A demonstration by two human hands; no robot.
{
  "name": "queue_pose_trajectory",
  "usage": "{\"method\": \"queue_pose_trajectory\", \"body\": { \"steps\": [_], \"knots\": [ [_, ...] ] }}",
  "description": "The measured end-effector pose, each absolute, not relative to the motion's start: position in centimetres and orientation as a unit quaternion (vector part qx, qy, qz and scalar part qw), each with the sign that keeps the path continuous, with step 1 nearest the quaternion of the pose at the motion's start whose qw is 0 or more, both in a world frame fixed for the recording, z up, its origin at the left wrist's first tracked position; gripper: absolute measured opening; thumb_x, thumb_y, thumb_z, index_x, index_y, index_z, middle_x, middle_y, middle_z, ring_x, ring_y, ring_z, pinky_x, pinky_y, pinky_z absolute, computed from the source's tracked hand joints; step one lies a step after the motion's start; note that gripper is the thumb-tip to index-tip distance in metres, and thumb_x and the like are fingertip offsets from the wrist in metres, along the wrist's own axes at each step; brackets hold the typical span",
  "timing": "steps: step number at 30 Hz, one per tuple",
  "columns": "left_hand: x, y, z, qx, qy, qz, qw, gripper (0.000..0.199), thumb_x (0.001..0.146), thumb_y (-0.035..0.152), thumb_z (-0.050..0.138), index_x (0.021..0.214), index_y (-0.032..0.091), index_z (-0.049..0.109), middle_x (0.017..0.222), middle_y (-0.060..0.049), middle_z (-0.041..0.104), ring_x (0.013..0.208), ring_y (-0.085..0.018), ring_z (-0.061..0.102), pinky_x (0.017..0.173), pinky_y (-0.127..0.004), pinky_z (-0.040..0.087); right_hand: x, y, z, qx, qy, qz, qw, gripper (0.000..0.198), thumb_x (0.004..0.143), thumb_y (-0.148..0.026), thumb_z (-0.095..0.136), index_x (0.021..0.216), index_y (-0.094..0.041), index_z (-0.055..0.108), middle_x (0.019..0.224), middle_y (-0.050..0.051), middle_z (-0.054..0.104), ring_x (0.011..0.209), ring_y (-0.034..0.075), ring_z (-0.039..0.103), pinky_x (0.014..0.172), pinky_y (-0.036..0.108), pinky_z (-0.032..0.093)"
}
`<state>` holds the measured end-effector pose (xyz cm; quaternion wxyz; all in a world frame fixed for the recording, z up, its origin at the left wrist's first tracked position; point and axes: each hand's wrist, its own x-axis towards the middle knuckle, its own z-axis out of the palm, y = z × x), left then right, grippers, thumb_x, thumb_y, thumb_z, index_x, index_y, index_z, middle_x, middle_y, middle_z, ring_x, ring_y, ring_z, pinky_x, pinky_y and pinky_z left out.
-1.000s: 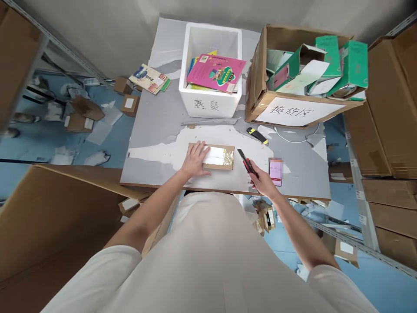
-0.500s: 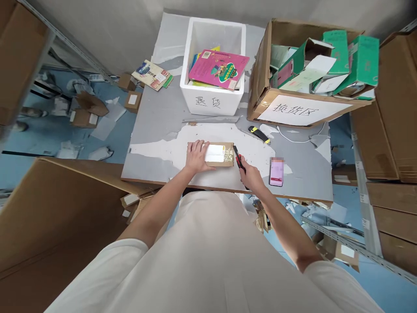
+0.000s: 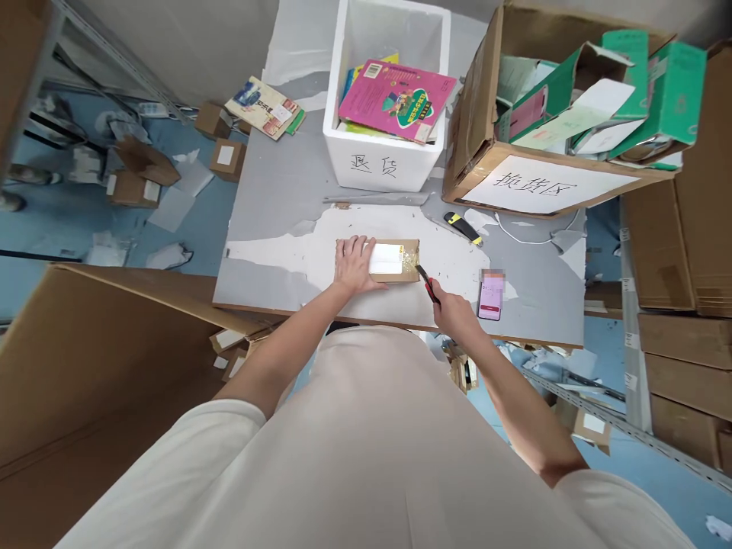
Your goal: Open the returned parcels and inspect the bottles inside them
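A small cardboard box [image 3: 409, 273] with a white label and clear tape at its right end lies on the table. My left hand [image 3: 354, 265] grips the box's left end, fingers across the top and thumb along the near side. In my right hand [image 3: 454, 313] is a red and black utility knife [image 3: 426, 282], my fingers closed around its handle. The knife's tip meets the taped right end of the box; how deep it goes, I cannot tell.
Behind the box stand a white foam bin [image 3: 380, 165] of books and a large carton [image 3: 474, 137] of green boxes. A yellow-black cutter [image 3: 463, 228] and a phone [image 3: 490, 294] lie to the right. Books [image 3: 264, 108] rest at the far left; a big open carton [image 3: 114, 366] stands below.
The knife has shifted from beside the box's far right corner to the middle of its right end. My left hand stays on the box. The whole view has shifted slightly.
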<state>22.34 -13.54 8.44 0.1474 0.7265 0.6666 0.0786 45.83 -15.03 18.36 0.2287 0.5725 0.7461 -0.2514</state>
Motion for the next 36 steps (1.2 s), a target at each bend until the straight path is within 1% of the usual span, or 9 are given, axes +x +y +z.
{"method": "queue_pose_trajectory", "body": {
  "steps": [2,4,9,13,17,24,28,32,36],
  "knots": [
    [22.3,-13.6,8.5,0.728,0.663,0.079,0.153,0.123,0.05,0.074,0.074,0.148,0.011,0.034,0.145,-0.022,0.041,0.136,-0.042,0.031,0.116,-0.054,0.007,45.3,-15.7,18.4,0.588,0.737,-0.232,0.238,0.064,0.089,-0.011,0.039,0.152,-0.013,0.028,0.101,0.016,0.069,0.089,0.028,0.065,0.075,0.033,0.042],
    [22.2,-13.6,8.6,0.725,0.666,0.081,0.154,0.122,0.052,0.075,0.073,0.148,0.011,0.032,0.146,-0.023,0.04,0.136,-0.042,0.03,0.116,-0.055,0.006,45.0,-16.2,18.6,0.597,0.737,-0.22,0.23,0.063,0.09,-0.012,0.038,0.152,-0.014,0.028,0.1,0.016,0.069,0.088,0.027,0.065,0.076,0.033,0.042],
    [22.2,-13.7,8.7,0.718,0.67,0.082,0.172,0.121,0.054,0.073,0.072,0.149,0.01,0.031,0.147,-0.023,0.038,0.138,-0.043,0.027,0.116,-0.055,0.005,45.6,-15.3,19.3,0.624,0.743,-0.178,0.164,0.06,0.094,-0.019,0.033,0.153,-0.014,0.026,0.102,0.015,0.07,0.086,0.027,0.064,0.073,0.032,0.043],
    [22.3,-13.8,9.0,0.715,0.67,0.085,0.182,0.122,0.052,0.071,0.074,0.149,0.011,0.03,0.147,-0.022,0.037,0.139,-0.043,0.026,0.117,-0.055,0.004,45.3,-13.7,18.9,0.629,0.736,-0.191,0.163,0.059,0.093,-0.021,0.035,0.152,-0.015,0.03,0.103,0.014,0.071,0.092,0.029,0.064,0.073,0.033,0.042],
    [22.3,-13.8,9.3,0.713,0.673,0.079,0.183,0.123,0.051,0.07,0.076,0.149,0.011,0.031,0.147,-0.022,0.037,0.139,-0.042,0.026,0.117,-0.055,0.003,44.4,-13.5,18.4,0.62,0.736,-0.196,0.186,0.059,0.094,-0.021,0.035,0.153,-0.016,0.029,0.104,0.014,0.071,0.095,0.03,0.064,0.074,0.033,0.042],
    [22.1,-13.8,9.0,0.717,0.667,0.09,0.179,0.122,0.051,0.071,0.075,0.148,0.011,0.032,0.148,-0.022,0.037,0.139,-0.04,0.027,0.117,-0.055,0.003,42.3,-13.7,18.2,0.615,0.731,-0.165,0.244,0.058,0.094,-0.016,0.033,0.151,-0.012,0.027,0.103,0.018,0.069,0.093,0.03,0.065,0.079,0.037,0.044],
    [22.1,-13.9,8.9,0.717,0.665,0.099,0.185,0.12,0.053,0.069,0.076,0.148,0.012,0.032,0.148,-0.022,0.037,0.139,-0.041,0.026,0.117,-0.055,0.003,40.7,-12.4,18.2,0.631,0.704,-0.174,0.274,0.068,0.089,-0.012,0.038,0.155,-0.013,0.018,0.107,0.02,0.067,0.098,0.032,0.064,0.081,0.039,0.045],
    [22.1,-13.8,9.0,0.709,0.668,0.102,0.2,0.117,0.055,0.066,0.077,0.148,0.012,0.031,0.146,-0.022,0.038,0.139,-0.042,0.026,0.117,-0.056,0.002,40.7,-12.1,19.1,0.622,0.689,-0.187,0.322,0.075,0.089,-0.013,0.04,0.157,-0.017,0.01,0.103,0.021,0.067,0.096,0.032,0.066,0.078,0.039,0.047],
    [22.0,-13.7,9.1,0.709,0.665,0.108,0.211,0.117,0.056,0.065,0.077,0.149,0.012,0.03,0.147,-0.022,0.037,0.14,-0.042,0.025,0.117,-0.056,0.001,40.6,-11.8,19.2,0.615,0.693,-0.182,0.329,0.072,0.089,-0.014,0.04,0.156,-0.017,0.015,0.103,0.022,0.067,0.097,0.033,0.066,0.077,0.039,0.048]
  ]
}}
